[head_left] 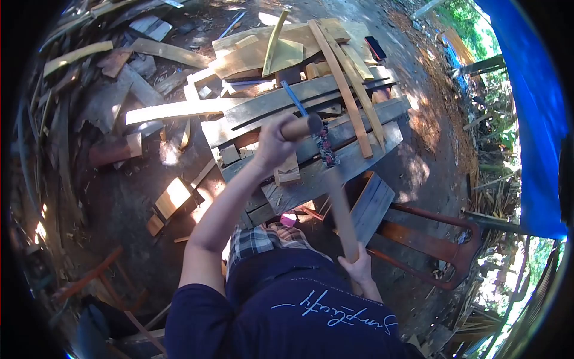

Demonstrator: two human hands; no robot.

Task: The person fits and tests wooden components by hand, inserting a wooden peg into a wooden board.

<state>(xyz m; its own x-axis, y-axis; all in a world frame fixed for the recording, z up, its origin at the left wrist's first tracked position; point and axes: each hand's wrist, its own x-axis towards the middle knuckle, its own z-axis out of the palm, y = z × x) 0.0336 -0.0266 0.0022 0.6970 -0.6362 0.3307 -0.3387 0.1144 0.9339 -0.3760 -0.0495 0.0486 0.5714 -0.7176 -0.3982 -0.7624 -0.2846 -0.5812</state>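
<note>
My left hand (pixel 274 143) is raised over the workbench, its fingers wrapped round a thick round piece of wood with a dark end (pixel 297 128), like a mallet. Low on the right, my right hand (pixel 360 267) grips the near end of a flat wooden strip (pixel 342 215). The strip slants up and away, its blurred far end overlapping the bench's front edge. Behind the left hand, a blue metal bar (pixel 292 96) and a dark patterned cloth strip (pixel 326 145) lie across the slatted bench top (pixel 382 140).
Two long wooden slats (pixel 344 87) and several boards (pixel 251 57) cover the bench's far side, near a phone (pixel 375 48). A wooden chair (pixel 412 236) lies at the right. Scrap wood (pixel 170 52) litters the ground leftward. A blue tarp (pixel 526 119) hangs at right.
</note>
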